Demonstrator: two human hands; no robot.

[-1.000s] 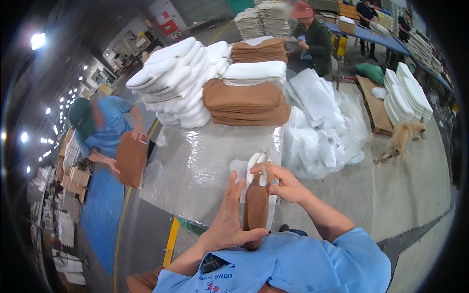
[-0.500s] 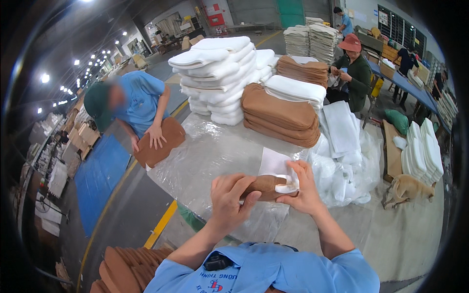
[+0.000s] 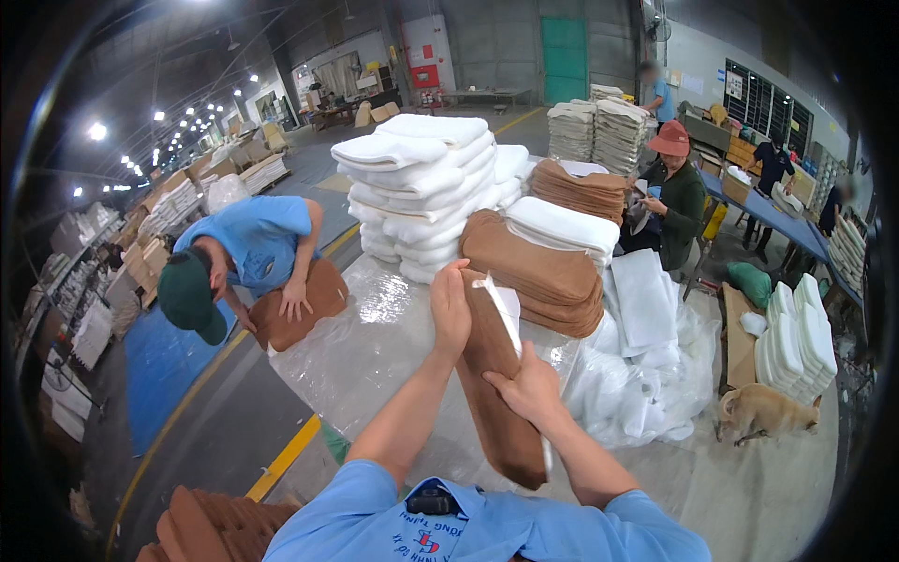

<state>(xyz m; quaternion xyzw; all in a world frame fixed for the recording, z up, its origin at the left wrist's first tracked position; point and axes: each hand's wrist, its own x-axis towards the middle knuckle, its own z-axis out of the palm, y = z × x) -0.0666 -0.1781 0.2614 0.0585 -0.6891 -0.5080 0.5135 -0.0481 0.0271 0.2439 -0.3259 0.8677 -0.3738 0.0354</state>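
Observation:
A long brown fabric pad (image 3: 496, 398) with a white underside stands tilted in front of me, its near end close to my chest. My right hand (image 3: 529, 384) grips its right edge, with the thumb over the brown face and the fingers mostly hidden behind. Along the pad's upper left edge lies my left hand (image 3: 451, 314), fingers stretched out flat against it. A white strip shows along the pad's far end and right side. Beneath it is a table covered in clear plastic sheet (image 3: 365, 342).
Brown pads (image 3: 529, 258) and white pads (image 3: 417, 192) are stacked beyond my hands. Plastic-wrapped white pieces (image 3: 632, 375) lie right. A co-worker (image 3: 248, 248) bends over another brown pad (image 3: 314, 295) at left; another person (image 3: 670, 206) stands behind the stacks. A dog (image 3: 763, 412) stands on the right.
The brown pad has swung from lying crosswise, end-on, to pointing away from me with its long face showing. My left hand has moved farther out and straightened; my right hand has come nearer.

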